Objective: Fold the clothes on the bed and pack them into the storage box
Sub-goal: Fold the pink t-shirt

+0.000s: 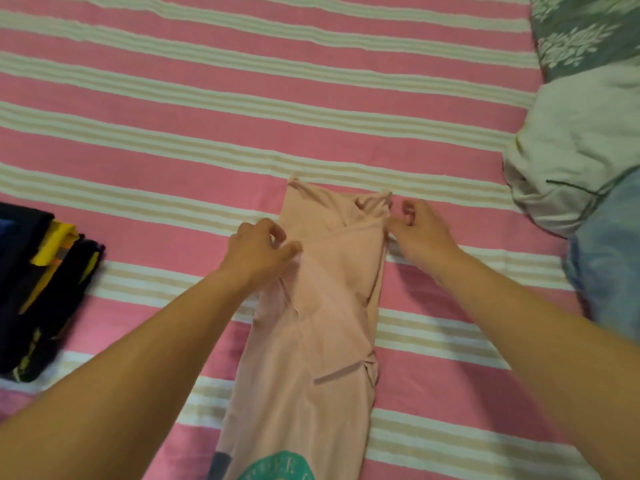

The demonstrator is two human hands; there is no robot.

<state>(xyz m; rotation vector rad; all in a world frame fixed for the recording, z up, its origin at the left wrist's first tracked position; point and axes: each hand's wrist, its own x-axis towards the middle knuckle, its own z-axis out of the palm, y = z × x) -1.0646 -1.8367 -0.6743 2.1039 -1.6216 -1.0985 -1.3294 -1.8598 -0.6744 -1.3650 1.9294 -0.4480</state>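
Head view looks down on a pink shirt (322, 306) folded into a long strip on the striped bedsheet (173, 133). At the shirt's left edge the left hand (258, 252) pinches the fabric; at its right edge the right hand (420, 230) curls its fingers against the cloth. Left of the shirt lies a dark folded pile (38, 289); right of it, a white pillow (571, 150).

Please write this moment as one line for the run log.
step: folding | item: pink shirt | left hand: pinches edge | right hand: pinches edge | surface: striped bed
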